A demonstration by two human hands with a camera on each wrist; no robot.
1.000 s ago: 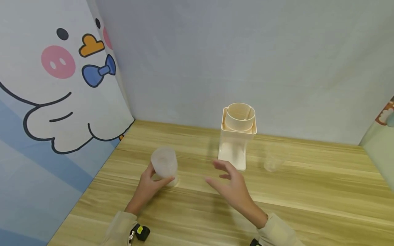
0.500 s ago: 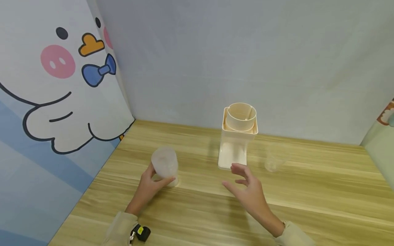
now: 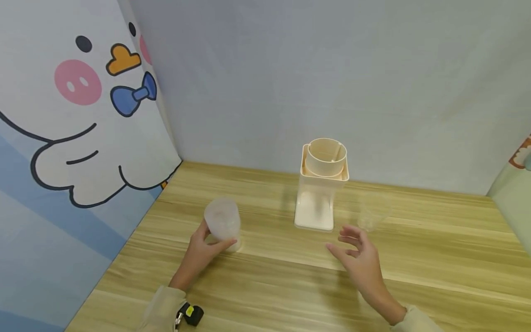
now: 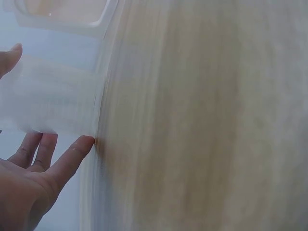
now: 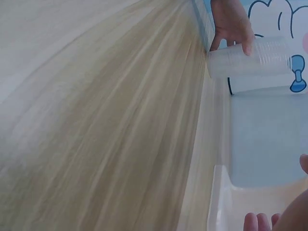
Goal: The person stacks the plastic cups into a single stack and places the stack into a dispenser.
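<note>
My left hand (image 3: 198, 256) grips a stack of translucent plastic cups (image 3: 223, 220), which stands on the left part of the table. In the left wrist view, the thumb is on one side of the cups (image 4: 57, 96) and the fingers are on the other. My right hand (image 3: 362, 262) hovers over the table with bent, spread fingers and holds nothing. Just beyond its fingertips stands a single clear cup (image 3: 373, 213), faint against the wood. Between the hands, farther back, stands a cream-coloured cup dispenser (image 3: 317, 203) with a round tube on top.
The wood-grain table (image 3: 265, 286) meets a pale grey cloth backdrop (image 3: 257, 92) behind the dispenser. At the left rises a panel (image 3: 45, 152) printed with a cartoon duck. A pale green side panel (image 3: 514, 203) borders the table's right side.
My right hand has moved right, from in front of the dispenser to near the single clear cup. The left hand and its stack of cups have stayed in place.
</note>
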